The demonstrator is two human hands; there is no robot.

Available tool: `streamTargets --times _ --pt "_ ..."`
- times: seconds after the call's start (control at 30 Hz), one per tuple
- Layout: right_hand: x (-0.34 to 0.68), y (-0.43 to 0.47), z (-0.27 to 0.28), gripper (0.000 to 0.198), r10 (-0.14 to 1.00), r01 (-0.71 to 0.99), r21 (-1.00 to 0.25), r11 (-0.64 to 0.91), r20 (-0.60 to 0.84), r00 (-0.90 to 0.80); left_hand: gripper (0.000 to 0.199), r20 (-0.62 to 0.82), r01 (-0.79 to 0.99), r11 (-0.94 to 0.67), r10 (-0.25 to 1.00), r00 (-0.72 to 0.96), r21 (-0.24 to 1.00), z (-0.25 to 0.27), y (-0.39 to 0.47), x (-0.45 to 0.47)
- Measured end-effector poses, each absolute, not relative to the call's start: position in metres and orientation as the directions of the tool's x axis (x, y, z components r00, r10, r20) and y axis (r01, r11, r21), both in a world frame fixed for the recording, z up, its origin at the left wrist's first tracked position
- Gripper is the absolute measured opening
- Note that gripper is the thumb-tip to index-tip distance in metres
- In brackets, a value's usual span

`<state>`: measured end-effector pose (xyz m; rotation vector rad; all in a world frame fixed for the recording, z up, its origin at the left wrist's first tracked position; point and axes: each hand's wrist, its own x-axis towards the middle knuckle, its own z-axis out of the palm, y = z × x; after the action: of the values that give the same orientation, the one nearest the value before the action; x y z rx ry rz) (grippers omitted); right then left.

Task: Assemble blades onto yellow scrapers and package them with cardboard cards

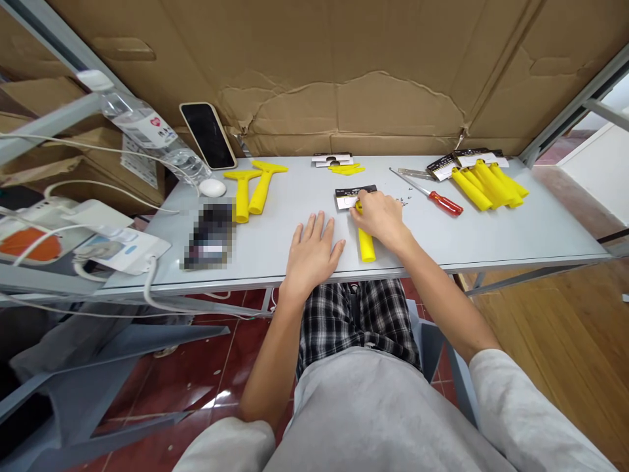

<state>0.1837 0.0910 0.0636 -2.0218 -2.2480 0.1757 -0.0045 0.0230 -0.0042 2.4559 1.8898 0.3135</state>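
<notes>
At the far left, a clear plastic bottle with a white cap (pixel 147 128) leans near two yellow plastic T-shaped tools (pixel 242 196). The left hand (pixel 312 252) lies flat, fingers spread, holding nothing, on the pale grey tabletop (pixel 265 246). Just beside it, below a black-and-white card (pixel 348 198), a yellow tubular plastic handle (pixel 366 246) points toward the person, its upper end held in the curled fingers of the right hand (pixel 381 215). Further right lie a red-handled screwdriver (pixel 446 203) and several yellow plastic tubes (pixel 484 185).

Red heart (pixel 155 122) on bottle label (pixel 163 135); rest (black-topped card (pixel 346 199) included) unreadable.
</notes>
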Motion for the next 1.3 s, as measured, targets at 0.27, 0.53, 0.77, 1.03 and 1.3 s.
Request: streamTargets --times 0.27,0.53,0.77,1.03,1.3 --pt "0.206 0.064 0.066 0.047 0.983 0.977 -0.136 0.163 -0.059 -0.172 0.077 0.126 0.956 -0.268 0.959 0.253 0.119 -0.001 0.023 -0.003" --pt "0.257 0.015 0.06 0.047 0.977 0.976 -0.125 0.18 -0.089 -0.192 0.076 0.14 0.952 -0.275 0.956 0.257 0.137 -0.002 0.023 -0.004" --pt "0.321 -0.009 0.071 0.043 0.979 0.97 -0.131 0.204 0.016 -0.203 0.075 0.17 0.95 -0.286 0.95 0.263 0.125 -0.005 0.023 -0.005" --pt "0.412 0.056 0.147 0.041 0.949 0.997 -0.077 -0.03 0.312 0.052 0.078 0.159 0.952 -0.281 0.952 0.261 0.119 -0.004 0.023 -0.005" --pt "0.512 0.175 0.14 0.057 0.938 0.967 -0.047 -0.25 0.236 0.254 0.074 0.199 0.952 -0.283 0.946 0.257 0.116 -0.008 0.022 -0.007"
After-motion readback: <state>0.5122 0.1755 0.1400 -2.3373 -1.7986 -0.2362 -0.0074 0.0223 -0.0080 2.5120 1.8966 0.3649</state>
